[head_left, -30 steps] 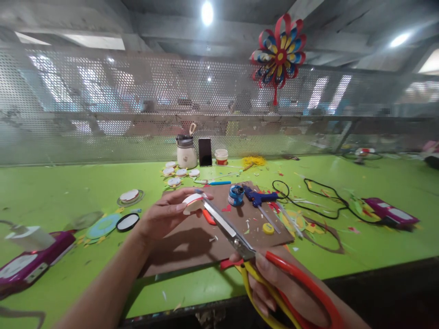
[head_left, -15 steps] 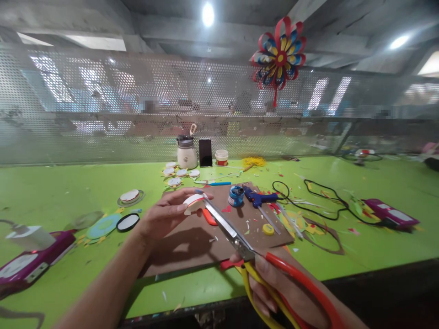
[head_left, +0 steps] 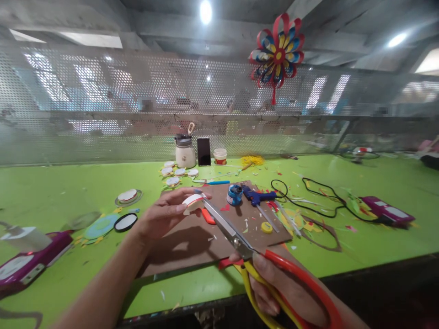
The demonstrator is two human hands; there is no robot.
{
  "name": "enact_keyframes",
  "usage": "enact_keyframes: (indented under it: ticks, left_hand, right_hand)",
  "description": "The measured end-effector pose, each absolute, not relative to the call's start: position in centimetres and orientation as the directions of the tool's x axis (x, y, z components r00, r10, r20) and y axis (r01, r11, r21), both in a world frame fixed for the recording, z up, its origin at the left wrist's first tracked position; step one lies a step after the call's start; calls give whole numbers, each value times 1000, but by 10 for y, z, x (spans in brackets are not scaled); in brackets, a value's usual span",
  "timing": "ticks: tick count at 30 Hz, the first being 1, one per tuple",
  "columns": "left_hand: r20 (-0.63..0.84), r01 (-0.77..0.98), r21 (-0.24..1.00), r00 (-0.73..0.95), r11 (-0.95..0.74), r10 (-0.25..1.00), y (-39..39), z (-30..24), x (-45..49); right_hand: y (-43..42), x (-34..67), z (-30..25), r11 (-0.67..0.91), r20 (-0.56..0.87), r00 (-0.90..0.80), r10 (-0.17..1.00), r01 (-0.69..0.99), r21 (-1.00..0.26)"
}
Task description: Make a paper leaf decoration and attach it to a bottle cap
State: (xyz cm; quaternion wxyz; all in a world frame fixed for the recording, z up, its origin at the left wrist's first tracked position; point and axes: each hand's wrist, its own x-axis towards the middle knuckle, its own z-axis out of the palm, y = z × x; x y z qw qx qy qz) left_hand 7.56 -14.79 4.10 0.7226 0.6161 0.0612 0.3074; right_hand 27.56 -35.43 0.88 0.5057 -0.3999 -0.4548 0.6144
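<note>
My left hand (head_left: 163, 211) is closed on a small white paper piece (head_left: 192, 201) with a red edge, pinched between thumb and fingers. In my right hand (head_left: 265, 283) is a pair of scissors (head_left: 230, 230) with red and yellow handles. Its blades point up and left, and their tips meet the right side of the paper piece. Whether the tips are cutting into the paper I cannot tell. Beneath both hands lies a brown cardboard sheet (head_left: 171, 256), with an orange-red object (head_left: 207, 216) partly hidden behind the blades.
On the cardboard stand a blue jar (head_left: 234, 195), a blue glue gun (head_left: 258, 195) and a yellow disc (head_left: 266, 227). Purple power strips (head_left: 387, 211) lie on the green table (head_left: 366, 256). Several white discs (head_left: 179, 172) sit near a bottle (head_left: 185, 152) and a phone (head_left: 204, 151).
The view has shifted slightly, so the table items sit a little further left. Both hands keep their hold, with the scissor tips still at the paper piece.
</note>
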Motion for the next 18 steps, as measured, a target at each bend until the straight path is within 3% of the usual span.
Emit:
enact_keyframes:
  ticks: [18]
  left_hand:
    - [208,-289,954,833,82,513,-144,37,72]
  right_hand:
    - [-343,277,-6,-60,1,-240,971,-243,-968]
